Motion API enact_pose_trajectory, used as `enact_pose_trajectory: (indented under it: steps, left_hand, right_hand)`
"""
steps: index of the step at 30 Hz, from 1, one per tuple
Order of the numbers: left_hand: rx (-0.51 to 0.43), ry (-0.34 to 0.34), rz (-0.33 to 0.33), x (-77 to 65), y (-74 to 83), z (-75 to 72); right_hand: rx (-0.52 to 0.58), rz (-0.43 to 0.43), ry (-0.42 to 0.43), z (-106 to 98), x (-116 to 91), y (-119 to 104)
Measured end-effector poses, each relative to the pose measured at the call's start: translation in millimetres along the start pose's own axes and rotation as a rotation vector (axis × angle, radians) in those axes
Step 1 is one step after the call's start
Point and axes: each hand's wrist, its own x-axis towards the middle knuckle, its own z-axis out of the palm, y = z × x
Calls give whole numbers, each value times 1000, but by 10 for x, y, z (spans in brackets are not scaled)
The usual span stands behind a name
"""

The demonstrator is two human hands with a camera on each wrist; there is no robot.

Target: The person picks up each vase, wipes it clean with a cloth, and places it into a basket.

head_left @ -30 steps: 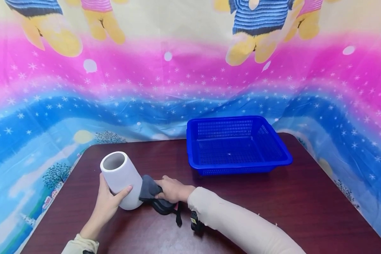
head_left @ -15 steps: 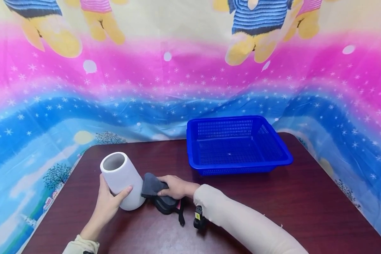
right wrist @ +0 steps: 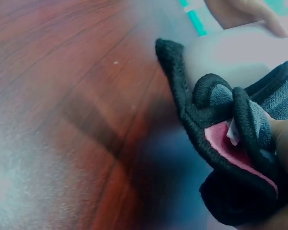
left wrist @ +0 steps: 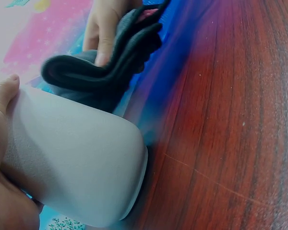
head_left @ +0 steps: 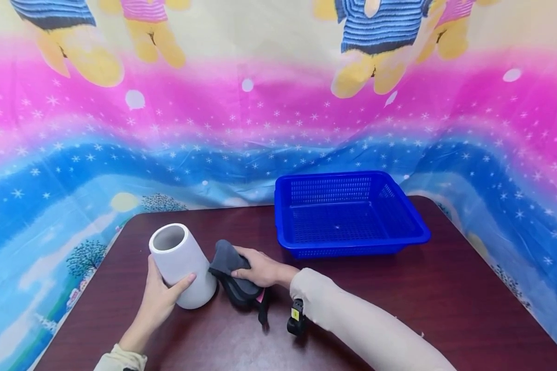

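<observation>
A white tapered vase leans to the left over the table, its round mouth facing up. My left hand grips it from the left, thumb across the front. In the left wrist view the vase lies across the lower left, its base edge close to the wood. My right hand pinches a folded grey cloth with black edging, thumb on top. The cloth's front corner is right at the vase's right side. In the right wrist view the cloth shows a pink inner layer and a small white tag.
A blue perforated plastic basket stands at the back right of the dark red wooden table. Behind the table hangs a printed cloth backdrop. A black strap device sits at the right sleeve.
The right hand has moved slightly right and up with the cloth, along the vase's side. The left hand keeps its grip, and the vase has barely shifted.
</observation>
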Motion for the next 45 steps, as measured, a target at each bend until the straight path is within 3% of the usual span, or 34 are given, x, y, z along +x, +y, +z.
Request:
enact_pose_trajectory:
  steps: [19, 28, 37, 45]
  left_hand:
    - [-17, 6, -11, -13, -2, 6]
    - [-15, 3, -18, 7, 17, 6]
    - [31, -18, -47, 3, 26, 3]
    - [26, -23, -27, 1, 31, 9]
  right_hand:
    - [114, -142, 98, -142, -6, -247]
    - [157, -155, 96, -262, 3, -378]
    - [97, -212, 82, -383, 38, -514]
    - [49, -248, 79, -403, 80, -598]
